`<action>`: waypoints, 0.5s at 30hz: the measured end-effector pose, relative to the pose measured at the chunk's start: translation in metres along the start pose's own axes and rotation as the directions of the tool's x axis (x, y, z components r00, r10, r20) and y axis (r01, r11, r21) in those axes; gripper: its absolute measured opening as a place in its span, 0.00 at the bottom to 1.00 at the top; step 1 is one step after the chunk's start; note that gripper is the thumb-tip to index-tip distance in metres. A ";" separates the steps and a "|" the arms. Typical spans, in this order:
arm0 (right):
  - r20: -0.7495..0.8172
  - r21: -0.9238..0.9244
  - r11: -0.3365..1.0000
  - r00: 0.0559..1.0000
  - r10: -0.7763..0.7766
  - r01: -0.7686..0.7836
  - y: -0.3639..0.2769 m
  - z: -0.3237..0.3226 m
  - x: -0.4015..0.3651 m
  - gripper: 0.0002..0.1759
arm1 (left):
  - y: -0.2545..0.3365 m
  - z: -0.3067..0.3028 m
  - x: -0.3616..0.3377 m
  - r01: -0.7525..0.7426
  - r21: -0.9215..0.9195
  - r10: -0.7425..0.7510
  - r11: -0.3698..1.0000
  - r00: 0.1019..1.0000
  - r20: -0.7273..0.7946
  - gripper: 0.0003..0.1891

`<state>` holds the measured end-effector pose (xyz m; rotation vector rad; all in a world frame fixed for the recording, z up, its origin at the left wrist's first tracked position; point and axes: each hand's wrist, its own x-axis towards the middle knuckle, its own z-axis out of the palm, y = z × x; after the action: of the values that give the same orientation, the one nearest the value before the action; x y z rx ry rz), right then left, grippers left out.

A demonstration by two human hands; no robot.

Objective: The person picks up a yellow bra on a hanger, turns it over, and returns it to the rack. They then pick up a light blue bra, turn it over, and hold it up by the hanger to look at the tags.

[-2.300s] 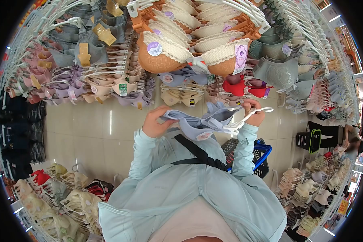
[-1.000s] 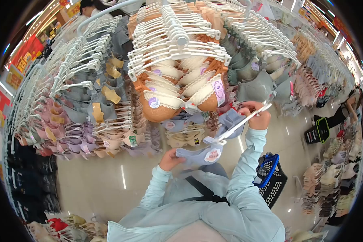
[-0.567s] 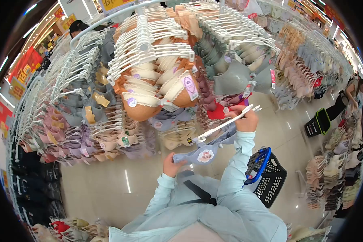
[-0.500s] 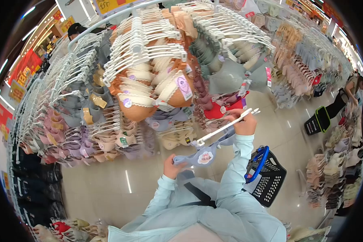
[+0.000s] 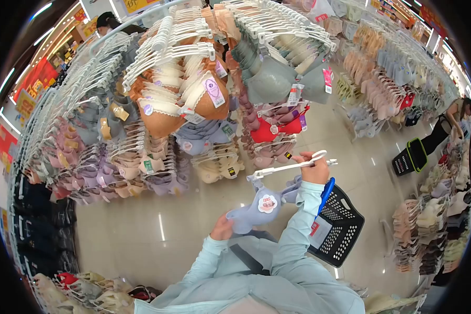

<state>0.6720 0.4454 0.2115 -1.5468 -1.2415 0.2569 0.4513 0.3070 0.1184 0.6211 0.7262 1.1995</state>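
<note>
My right hand (image 5: 315, 168) is closed around a white hanger (image 5: 285, 168), whose hook rises above the fingers. From the hanger hangs a blue-lavender bra (image 5: 256, 212) with a round white and pink sticker on one cup. My left hand (image 5: 222, 228) grips the lower left edge of that bra, its fingertips partly hidden by the cloth. A black shopping basket (image 5: 342, 225) with a blue handle is by my right forearm, a white and red item inside it.
Racks of bras on white hangers (image 5: 172, 49) fill the front and left. More racks (image 5: 387, 78) stand at the right. A person (image 5: 458, 118) is at the far right beside a black and green basket (image 5: 411, 157); another person (image 5: 107, 23) is behind the left rack.
The hanger has turned closer to level, and the bra now shows more of its cup. My right hand has moved slightly lower. The racks and my basket have shifted left in view.
</note>
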 end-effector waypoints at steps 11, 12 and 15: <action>0.072 0.097 0.992 0.994 -0.086 0.079 -0.026 0.014 -0.018 0.13 | -0.016 -0.022 -0.029 0.005 -0.450 -0.019 0.893 1.000 -0.025 0.21; 0.091 0.074 0.989 0.987 -0.134 0.127 -0.030 0.018 -0.019 0.13 | -0.010 -0.022 -0.032 0.004 -0.455 -0.018 0.891 0.999 -0.027 0.21; 0.129 0.065 0.984 0.976 -0.173 0.166 -0.049 0.032 -0.025 0.13 | 0.014 -0.021 -0.037 0.032 -0.307 0.023 0.951 0.985 0.172 0.20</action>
<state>0.6110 0.4379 0.2280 -1.3857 -1.4521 0.2843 0.4191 0.2754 0.1224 0.4543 0.3814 1.2074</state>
